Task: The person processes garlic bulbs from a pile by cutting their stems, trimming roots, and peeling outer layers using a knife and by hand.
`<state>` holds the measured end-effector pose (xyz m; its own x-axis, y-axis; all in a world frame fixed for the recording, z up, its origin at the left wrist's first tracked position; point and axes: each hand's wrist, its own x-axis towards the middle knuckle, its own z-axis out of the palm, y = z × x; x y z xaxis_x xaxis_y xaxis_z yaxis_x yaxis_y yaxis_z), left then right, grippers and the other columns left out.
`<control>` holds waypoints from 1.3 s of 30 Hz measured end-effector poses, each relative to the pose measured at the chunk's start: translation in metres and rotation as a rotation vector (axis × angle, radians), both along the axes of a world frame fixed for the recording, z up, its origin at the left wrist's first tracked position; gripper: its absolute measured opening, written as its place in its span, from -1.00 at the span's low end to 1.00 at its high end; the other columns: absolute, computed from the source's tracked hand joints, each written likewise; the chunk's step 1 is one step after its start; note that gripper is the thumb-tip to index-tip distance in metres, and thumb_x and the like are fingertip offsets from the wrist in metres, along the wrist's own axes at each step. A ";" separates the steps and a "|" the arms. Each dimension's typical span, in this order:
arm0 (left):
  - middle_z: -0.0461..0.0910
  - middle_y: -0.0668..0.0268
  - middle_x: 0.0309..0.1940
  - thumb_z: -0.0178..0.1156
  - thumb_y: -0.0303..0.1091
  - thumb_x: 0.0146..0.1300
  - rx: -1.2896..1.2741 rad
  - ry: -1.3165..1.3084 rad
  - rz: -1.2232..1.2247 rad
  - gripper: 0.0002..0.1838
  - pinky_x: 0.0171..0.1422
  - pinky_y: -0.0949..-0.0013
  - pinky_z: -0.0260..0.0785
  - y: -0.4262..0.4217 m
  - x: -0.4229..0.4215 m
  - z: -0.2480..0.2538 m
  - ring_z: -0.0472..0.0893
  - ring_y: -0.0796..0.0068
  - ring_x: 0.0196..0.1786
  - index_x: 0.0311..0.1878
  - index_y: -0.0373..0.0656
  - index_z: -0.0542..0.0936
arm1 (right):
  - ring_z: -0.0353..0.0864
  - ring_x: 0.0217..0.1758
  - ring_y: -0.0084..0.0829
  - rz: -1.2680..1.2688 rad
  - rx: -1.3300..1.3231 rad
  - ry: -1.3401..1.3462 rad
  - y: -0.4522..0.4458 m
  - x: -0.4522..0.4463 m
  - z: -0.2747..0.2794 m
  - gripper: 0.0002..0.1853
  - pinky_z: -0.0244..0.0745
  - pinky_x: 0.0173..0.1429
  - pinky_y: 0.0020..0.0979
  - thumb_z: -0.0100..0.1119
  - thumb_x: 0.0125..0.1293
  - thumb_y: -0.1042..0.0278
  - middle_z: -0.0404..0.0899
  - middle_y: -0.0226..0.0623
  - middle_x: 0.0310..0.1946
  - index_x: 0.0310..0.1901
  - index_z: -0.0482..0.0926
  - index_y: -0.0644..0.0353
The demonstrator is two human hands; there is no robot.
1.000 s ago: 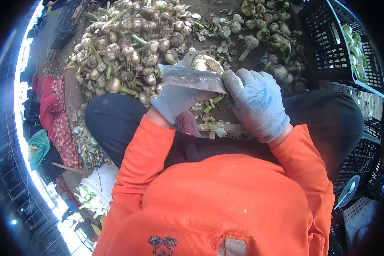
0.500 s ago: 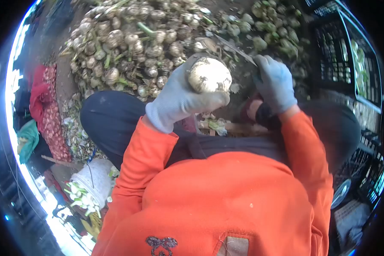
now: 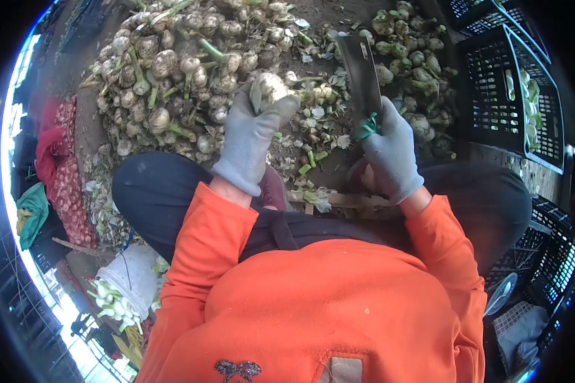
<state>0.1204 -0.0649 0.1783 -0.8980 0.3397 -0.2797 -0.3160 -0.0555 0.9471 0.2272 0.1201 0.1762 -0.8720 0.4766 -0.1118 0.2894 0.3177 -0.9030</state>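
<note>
A whitish bulb (image 3: pixel 269 89) is in my left hand (image 3: pixel 252 131), which wears a grey glove with thumb and fingers closed round it. My gloved right hand (image 3: pixel 393 150) grips a wide-bladed knife (image 3: pixel 361 73), its blade pointing away from me and apart from the bulb. Green material (image 3: pixel 367 127) shows at the knife's handle. Beyond my left hand lies a large heap of soil-marked bulbs (image 3: pixel 163 64), some with green stems. Cut stem pieces and peelings (image 3: pixel 316 112) lie on the ground between my hands.
A smaller bulb pile (image 3: pixel 421 73) lies at the upper right beside black crates (image 3: pixel 492 96) holding pale green stalks. At the left are a red net sack (image 3: pixel 70 191), a green bag (image 3: pixel 33 214) and a tipped white bucket (image 3: pixel 131 274). My bent legs frame the ground ahead.
My left hand has moved left and forward with the bulb. The knife, across the bulb a second ago, has swung away to the right and now points forward in my right hand.
</note>
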 end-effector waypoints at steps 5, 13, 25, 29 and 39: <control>0.55 0.30 -0.02 0.29 -0.35 0.28 0.232 -0.046 -0.006 -0.57 0.13 0.41 0.50 0.025 0.021 0.014 0.61 0.48 -0.01 0.15 -0.25 0.41 | 0.59 -0.23 0.11 0.078 0.195 -0.038 -0.008 0.002 -0.006 -0.79 0.47 -0.17 -0.07 0.14 0.24 0.34 0.60 0.07 -0.33 -0.14 0.46 0.24; 0.62 0.25 -0.08 0.27 -0.30 0.32 0.338 -0.206 0.188 -0.71 0.04 0.38 0.57 0.022 -0.007 -0.014 0.64 0.42 -0.06 0.01 -0.21 0.53 | 0.35 -0.50 -0.57 -0.189 -0.289 0.046 0.019 0.011 0.016 -0.83 0.32 -0.41 -0.45 0.16 0.27 0.43 0.47 -0.35 -0.51 -0.14 0.50 0.26; 0.55 0.27 0.13 0.20 -0.09 0.36 0.205 -0.253 -0.455 -0.49 0.28 0.22 0.41 0.107 -0.040 -0.066 0.55 0.34 0.16 0.28 -0.13 0.44 | 0.23 -0.55 -0.63 -0.426 -0.564 0.229 0.094 0.066 0.090 -0.74 0.10 -0.47 -0.57 0.16 0.31 0.17 0.32 -0.51 -0.57 -0.27 0.55 0.24; 0.60 0.12 0.12 0.27 -0.14 0.22 -0.798 0.353 -0.400 -0.45 0.31 0.22 0.37 0.098 -0.098 -0.140 0.55 0.15 0.22 0.23 -0.18 0.52 | 0.19 -0.59 -0.64 -0.503 -0.544 0.181 0.097 0.059 0.103 -0.77 0.06 -0.49 -0.56 0.17 0.29 0.19 0.25 -0.52 -0.60 -0.30 0.44 0.18; 0.31 0.19 0.38 0.29 -0.20 0.12 -1.572 0.436 -0.716 -0.42 0.30 0.14 0.42 0.079 -0.115 -0.194 0.51 -0.04 0.23 0.28 0.12 0.50 | 0.21 -0.57 -0.63 -0.523 -0.625 0.077 0.095 0.028 0.082 -0.77 0.08 -0.48 -0.57 0.21 0.29 0.23 0.28 -0.50 -0.58 -0.22 0.43 0.19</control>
<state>0.0057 0.0143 -0.0160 -0.7999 0.3328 -0.4994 0.3941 0.9189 -0.0189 0.2548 0.2149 0.2581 -0.5700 0.6936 -0.4405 0.1908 -0.4098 -0.8920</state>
